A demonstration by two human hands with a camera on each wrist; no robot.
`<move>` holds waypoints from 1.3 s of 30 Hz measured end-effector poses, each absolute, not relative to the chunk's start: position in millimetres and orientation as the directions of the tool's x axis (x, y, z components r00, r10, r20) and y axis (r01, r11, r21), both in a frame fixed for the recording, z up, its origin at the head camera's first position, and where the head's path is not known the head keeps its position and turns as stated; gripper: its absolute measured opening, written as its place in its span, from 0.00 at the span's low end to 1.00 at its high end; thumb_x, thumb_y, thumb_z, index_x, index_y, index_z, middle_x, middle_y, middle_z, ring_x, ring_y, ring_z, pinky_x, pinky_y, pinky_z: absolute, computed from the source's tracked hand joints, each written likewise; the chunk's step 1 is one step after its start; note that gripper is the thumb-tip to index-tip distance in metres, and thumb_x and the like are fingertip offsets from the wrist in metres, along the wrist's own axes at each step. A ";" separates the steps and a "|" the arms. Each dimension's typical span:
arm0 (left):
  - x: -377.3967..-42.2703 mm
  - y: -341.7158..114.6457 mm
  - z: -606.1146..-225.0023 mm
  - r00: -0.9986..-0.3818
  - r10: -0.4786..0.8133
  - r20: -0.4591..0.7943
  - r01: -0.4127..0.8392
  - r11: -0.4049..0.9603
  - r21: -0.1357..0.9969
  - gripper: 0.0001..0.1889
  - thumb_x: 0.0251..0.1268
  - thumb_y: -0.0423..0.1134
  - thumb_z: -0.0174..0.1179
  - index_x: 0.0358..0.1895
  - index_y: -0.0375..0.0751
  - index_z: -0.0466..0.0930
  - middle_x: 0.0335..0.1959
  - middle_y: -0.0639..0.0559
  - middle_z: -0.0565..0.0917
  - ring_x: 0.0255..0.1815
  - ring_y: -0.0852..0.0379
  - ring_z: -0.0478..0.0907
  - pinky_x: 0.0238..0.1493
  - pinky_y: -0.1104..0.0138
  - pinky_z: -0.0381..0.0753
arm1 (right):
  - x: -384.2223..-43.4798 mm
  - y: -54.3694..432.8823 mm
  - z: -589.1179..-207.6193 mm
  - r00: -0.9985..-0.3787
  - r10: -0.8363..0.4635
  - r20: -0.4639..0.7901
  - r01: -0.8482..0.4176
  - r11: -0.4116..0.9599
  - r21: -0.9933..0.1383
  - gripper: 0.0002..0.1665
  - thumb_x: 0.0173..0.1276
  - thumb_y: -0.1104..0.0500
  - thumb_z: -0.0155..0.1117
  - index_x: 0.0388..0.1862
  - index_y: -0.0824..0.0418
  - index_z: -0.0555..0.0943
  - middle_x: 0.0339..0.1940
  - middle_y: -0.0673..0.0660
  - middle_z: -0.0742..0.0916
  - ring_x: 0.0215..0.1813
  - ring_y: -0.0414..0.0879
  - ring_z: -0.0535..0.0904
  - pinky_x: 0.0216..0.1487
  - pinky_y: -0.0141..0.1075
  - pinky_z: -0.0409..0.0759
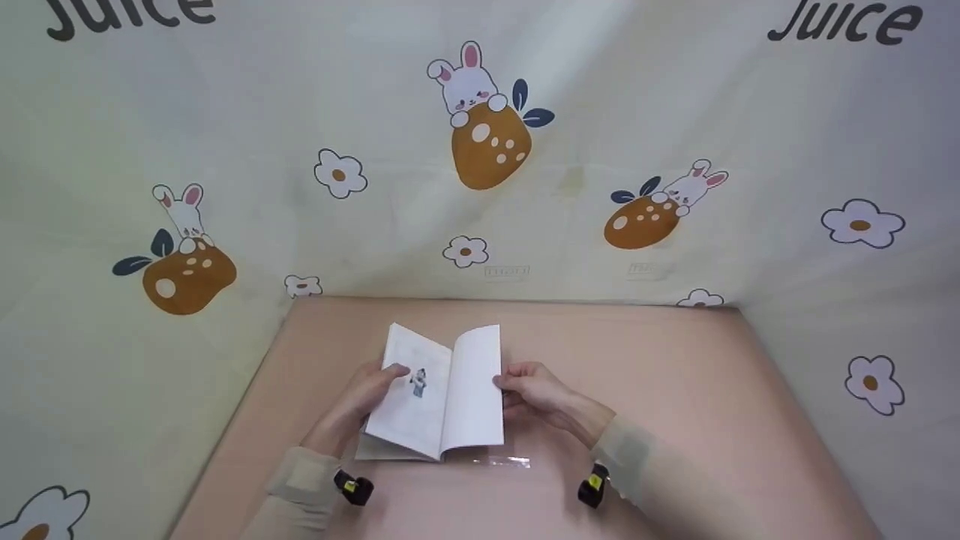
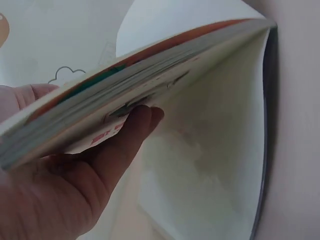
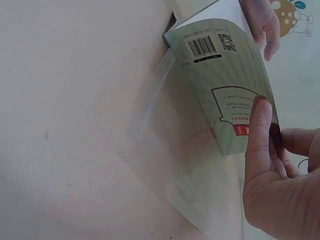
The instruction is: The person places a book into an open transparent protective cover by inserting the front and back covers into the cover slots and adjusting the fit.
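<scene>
"One patterned backdrop (image 1: 390,112) surrounds my work area. Locate the table and the book."

"The pink table (image 1: 660,375) occupies the lower part of my head view. The open book (image 1: 427,409) is over its middle, between both hands. I cannot tell whether its spine touches the surface."

"State the condition of each hand, with the reason."

"The left hand (image 1: 371,386) grips the left-hand part, thumb on the page and fingers beneath. The right hand (image 1: 540,386) pinches the outer edge of the right-hand part. I judge that this opposed hold serves to spread the book and support both sides. A clear plastic film (image 3: 170,185) lies on the table near the book's lower edge; I see neither hand touching it."

"Compare the feeds."

"My right wrist view shows the green back cover (image 3: 197,75), with its barcode (image 3: 202,46) and QR code (image 3: 227,42); the head view conceals these. The head view shows a small printed figure (image 1: 418,382) on the left page, which the right wrist view does not. The left wrist view adds red print (image 2: 102,136) close to the left fingers, unseen from above."
</scene>
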State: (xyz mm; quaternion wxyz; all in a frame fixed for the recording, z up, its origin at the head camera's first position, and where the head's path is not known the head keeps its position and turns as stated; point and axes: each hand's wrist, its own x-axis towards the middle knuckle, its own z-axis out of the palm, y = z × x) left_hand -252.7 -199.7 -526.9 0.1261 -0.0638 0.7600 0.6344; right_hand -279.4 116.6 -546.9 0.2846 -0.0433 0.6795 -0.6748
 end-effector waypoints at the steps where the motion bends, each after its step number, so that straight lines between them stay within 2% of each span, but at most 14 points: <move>1: -252.7 -201.7 -528.6 -0.960 0.051 -0.274 -0.259 0.200 0.945 0.29 0.81 0.41 0.58 0.77 0.26 0.73 0.54 0.34 0.93 0.43 0.53 0.93 0.41 0.65 0.92 | -279.4 116.6 -547.1 -0.837 -0.439 -0.328 0.321 0.092 -0.943 0.09 0.86 0.59 0.64 0.47 0.63 0.88 0.38 0.53 0.97 0.39 0.43 0.95 0.44 0.35 0.95; 3: -252.1 -205.7 -531.5 -0.961 0.031 -0.274 -0.259 0.237 0.936 0.32 0.79 0.39 0.58 0.80 0.25 0.70 0.59 0.31 0.91 0.48 0.50 0.92 0.47 0.62 0.93 | -278.9 116.6 -547.5 -0.840 -0.431 -0.328 0.315 0.103 -0.943 0.10 0.86 0.58 0.65 0.47 0.63 0.88 0.39 0.53 0.97 0.39 0.43 0.95 0.43 0.34 0.95; 6: -250.9 -210.5 -536.0 -0.965 -0.004 -0.262 -0.251 0.300 0.920 0.37 0.73 0.33 0.59 0.83 0.23 0.65 0.69 0.26 0.85 0.60 0.40 0.89 0.62 0.54 0.91 | -278.6 116.0 -549.0 -0.842 -0.429 -0.328 0.310 0.113 -0.944 0.10 0.86 0.59 0.65 0.47 0.64 0.88 0.40 0.55 0.97 0.39 0.43 0.95 0.44 0.34 0.95; 10: -248.6 -214.5 -541.4 -0.960 -0.055 -0.273 -0.273 0.386 0.881 0.41 0.68 0.31 0.59 0.85 0.22 0.60 0.80 0.21 0.74 0.76 0.28 0.79 0.82 0.40 0.78 | -278.6 114.6 -550.4 -0.842 -0.429 -0.328 0.305 0.123 -0.944 0.10 0.85 0.58 0.66 0.47 0.63 0.89 0.41 0.56 0.97 0.40 0.44 0.96 0.45 0.35 0.95; 12: -247.8 -216.0 -543.9 -0.952 -0.088 -0.293 -0.301 0.438 0.847 0.42 0.70 0.32 0.59 0.86 0.23 0.58 0.82 0.22 0.71 0.81 0.26 0.74 0.86 0.37 0.72 | -278.3 113.9 -550.6 -0.843 -0.424 -0.330 0.305 0.127 -0.944 0.10 0.85 0.57 0.67 0.47 0.63 0.89 0.41 0.55 0.97 0.39 0.43 0.95 0.44 0.35 0.95; 16: -246.0 -216.8 -545.0 -0.951 -0.131 -0.282 -0.305 0.560 0.770 0.41 0.71 0.35 0.59 0.85 0.24 0.59 0.83 0.21 0.69 0.83 0.25 0.71 0.87 0.36 0.69 | -278.0 112.3 -551.2 -0.848 -0.416 -0.328 0.300 0.132 -0.945 0.09 0.84 0.56 0.68 0.44 0.61 0.88 0.38 0.53 0.97 0.38 0.42 0.94 0.41 0.33 0.94; 21: -243.5 -215.2 -541.1 -0.969 -0.144 -0.203 -0.244 0.708 0.663 0.41 0.70 0.36 0.62 0.83 0.19 0.62 0.79 0.18 0.73 0.82 0.22 0.72 0.85 0.36 0.72 | -277.8 110.6 -552.1 -0.846 -0.420 -0.327 0.306 0.118 -0.944 0.09 0.85 0.56 0.67 0.45 0.60 0.89 0.37 0.50 0.95 0.37 0.41 0.93 0.40 0.32 0.93; 24: -240.6 -213.9 -539.6 -0.975 -0.145 -0.170 -0.218 0.775 0.593 0.38 0.70 0.36 0.63 0.79 0.19 0.67 0.74 0.19 0.78 0.75 0.23 0.80 0.79 0.36 0.79 | -277.1 109.8 -552.5 -0.848 -0.419 -0.326 0.306 0.117 -0.945 0.10 0.85 0.57 0.67 0.45 0.61 0.90 0.36 0.50 0.95 0.37 0.40 0.92 0.40 0.32 0.92; 26: -238.8 -212.8 -539.5 -0.978 -0.145 -0.152 -0.205 0.813 0.545 0.35 0.69 0.37 0.63 0.76 0.19 0.71 0.69 0.20 0.83 0.64 0.27 0.86 0.71 0.38 0.85 | -276.7 109.2 -553.4 -0.848 -0.418 -0.326 0.306 0.115 -0.945 0.10 0.85 0.56 0.67 0.44 0.61 0.90 0.35 0.50 0.95 0.36 0.40 0.92 0.40 0.33 0.92; 28: -237.5 -211.2 -539.4 -0.980 -0.147 -0.137 -0.196 0.842 0.502 0.31 0.70 0.38 0.63 0.71 0.20 0.76 0.61 0.24 0.87 0.52 0.35 0.87 0.58 0.42 0.89 | -276.6 108.8 -554.1 -0.848 -0.418 -0.327 0.308 0.113 -0.945 0.11 0.85 0.56 0.67 0.44 0.61 0.90 0.34 0.50 0.95 0.35 0.41 0.92 0.40 0.33 0.92; 30: -236.4 -209.1 -539.2 -0.980 -0.153 -0.127 -0.196 0.861 0.469 0.27 0.71 0.40 0.64 0.65 0.22 0.79 0.54 0.28 0.89 0.43 0.42 0.84 0.45 0.47 0.88 | -276.4 108.4 -554.5 -0.846 -0.423 -0.325 0.305 0.117 -0.945 0.12 0.85 0.55 0.67 0.44 0.62 0.90 0.34 0.50 0.95 0.35 0.41 0.92 0.39 0.33 0.92; 33: -235.5 -203.1 -537.1 -0.984 -0.156 -0.081 -0.176 0.890 0.421 0.21 0.72 0.41 0.65 0.56 0.24 0.83 0.43 0.34 0.89 0.35 0.45 0.81 0.34 0.51 0.83 | -276.6 107.9 -555.1 -0.838 -0.434 -0.332 0.309 0.126 -0.943 0.13 0.86 0.54 0.66 0.46 0.62 0.90 0.34 0.51 0.95 0.34 0.41 0.92 0.38 0.33 0.92; 36: -234.9 -192.7 -533.6 -0.991 -0.135 -0.007 -0.127 0.912 0.390 0.18 0.74 0.42 0.65 0.51 0.25 0.84 0.39 0.35 0.86 0.35 0.42 0.82 0.34 0.48 0.84 | -276.7 107.5 -555.2 -0.828 -0.445 -0.342 0.317 0.132 -0.939 0.14 0.87 0.53 0.65 0.48 0.61 0.90 0.35 0.50 0.95 0.34 0.41 0.92 0.37 0.32 0.92; 39: -235.9 -177.5 -530.5 -0.995 -0.078 0.068 -0.044 0.915 0.400 0.22 0.77 0.42 0.64 0.58 0.23 0.85 0.51 0.27 0.89 0.49 0.32 0.89 0.48 0.39 0.91 | -276.5 107.0 -554.5 -0.824 -0.453 -0.341 0.318 0.129 -0.939 0.15 0.87 0.53 0.64 0.49 0.61 0.90 0.35 0.50 0.95 0.34 0.40 0.92 0.36 0.32 0.91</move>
